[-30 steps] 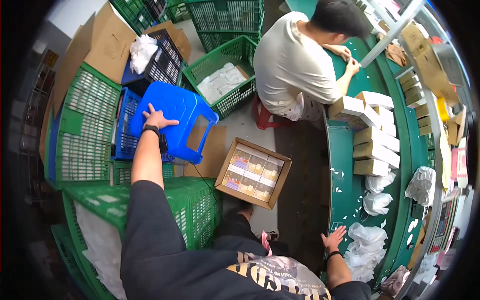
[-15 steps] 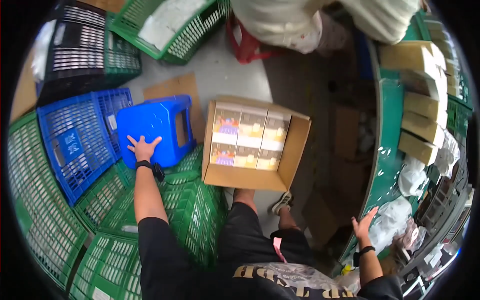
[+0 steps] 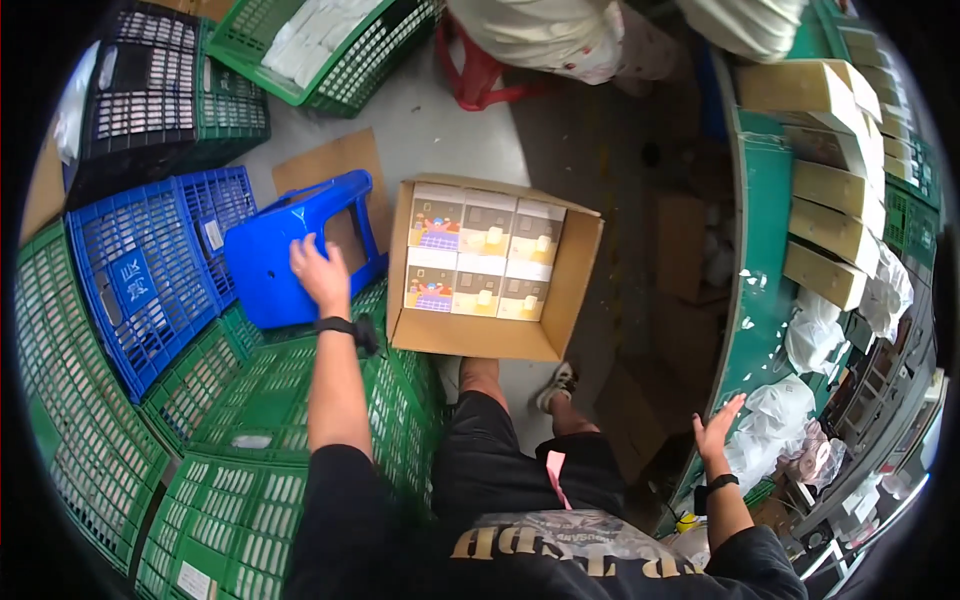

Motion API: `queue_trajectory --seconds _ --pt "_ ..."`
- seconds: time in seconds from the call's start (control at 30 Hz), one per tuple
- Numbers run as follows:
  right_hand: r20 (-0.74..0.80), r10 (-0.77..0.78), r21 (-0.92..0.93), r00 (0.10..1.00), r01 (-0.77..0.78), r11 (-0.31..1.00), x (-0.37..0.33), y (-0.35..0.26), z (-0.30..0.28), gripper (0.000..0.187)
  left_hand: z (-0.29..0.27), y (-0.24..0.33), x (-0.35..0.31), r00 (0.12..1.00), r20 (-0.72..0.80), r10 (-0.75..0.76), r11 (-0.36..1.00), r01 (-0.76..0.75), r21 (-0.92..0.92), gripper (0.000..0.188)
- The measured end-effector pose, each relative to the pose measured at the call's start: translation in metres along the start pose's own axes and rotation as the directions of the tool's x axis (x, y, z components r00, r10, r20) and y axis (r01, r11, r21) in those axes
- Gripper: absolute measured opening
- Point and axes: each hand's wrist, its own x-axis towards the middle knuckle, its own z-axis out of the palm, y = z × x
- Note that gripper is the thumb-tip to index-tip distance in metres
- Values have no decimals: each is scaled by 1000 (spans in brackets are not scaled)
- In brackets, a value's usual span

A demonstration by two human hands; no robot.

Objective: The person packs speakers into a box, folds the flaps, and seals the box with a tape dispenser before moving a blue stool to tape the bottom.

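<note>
My left hand (image 3: pixel 322 276) is over the seat of a blue plastic stool (image 3: pixel 262 268) that lies tipped on green crates. Its fingers are apart and hold nothing; whether they touch the seat I cannot tell. To the right of the stool is an open cardboard carton (image 3: pixel 575 285). Two rows of small printed boxes (image 3: pixel 485 232) fill most of it, leaving a gap along its right and near sides. By the edge of a green worktable (image 3: pixel 750 270), my right hand (image 3: pixel 714 432) is open with fingers stretched out, close to white plastic bags (image 3: pixel 770 430).
Green crates (image 3: pixel 300 390) and a blue crate (image 3: pixel 145 280) line the left. Beyond stand a black crate (image 3: pixel 145 100) and a green basket (image 3: pixel 330 75) of white packs. Another person (image 3: pixel 560 40) is at the far side near a red stool (image 3: pixel 475 70). Tan boxes (image 3: pixel 825 215) line the worktable.
My left hand has shifted right across the stool, away from where it lay spread on the seat. The stool is tilted more. My right hand stays open by the table.
</note>
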Motion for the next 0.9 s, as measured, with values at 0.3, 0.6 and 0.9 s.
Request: queue_trajectory --seconds 0.3,0.6,0.9 --pt "154 -273 622 950 121 773 23 -217 -5 66 -21 137 -220 821 495 283 906 -60 -419 44" --pt "465 -152 604 872 -187 775 127 -315 179 46 26 140 -279 337 665 666 558 -817 -145 14" --pt "362 -283 564 888 33 825 142 -277 187 29 23 151 -298 333 682 651 547 -829 -116 12"
